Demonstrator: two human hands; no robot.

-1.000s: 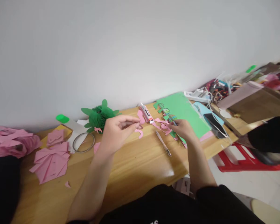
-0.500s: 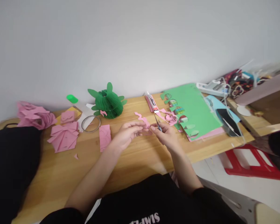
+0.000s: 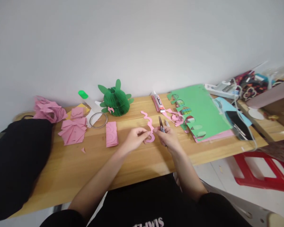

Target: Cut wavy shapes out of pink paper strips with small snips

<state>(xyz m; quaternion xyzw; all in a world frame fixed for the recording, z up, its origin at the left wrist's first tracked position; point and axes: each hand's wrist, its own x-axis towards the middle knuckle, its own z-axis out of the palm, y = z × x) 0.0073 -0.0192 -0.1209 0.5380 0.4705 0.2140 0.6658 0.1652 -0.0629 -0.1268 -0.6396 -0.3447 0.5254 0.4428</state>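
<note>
My left hand [image 3: 135, 139] pinches a wavy pink paper strip [image 3: 150, 124] over the middle of the wooden table [image 3: 68, 167]. My right hand [image 3: 168, 137] is closed round small scissors [image 3: 161, 123], whose blades point up and away beside the strip. The two hands nearly touch. A folded pink paper piece [image 3: 111, 133] lies flat just left of my left hand. Pink curled offcuts [image 3: 176, 118] rest beyond my right hand, by a glue tube [image 3: 159, 101].
A green honeycomb paper ball [image 3: 115, 99] stands by the wall. Folded pink papers [image 3: 73, 130], a tape ring [image 3: 98, 120] and crumpled pink scraps [image 3: 47, 108] lie left. Green cut sheets [image 3: 201, 110], a phone [image 3: 239, 124], a power strip [image 3: 222, 90] and clutter sit right. Red stool [image 3: 262, 171] below.
My right hand left the green sheets with the scissors and came to meet my left hand at the pink strip. The view swung left and down.
</note>
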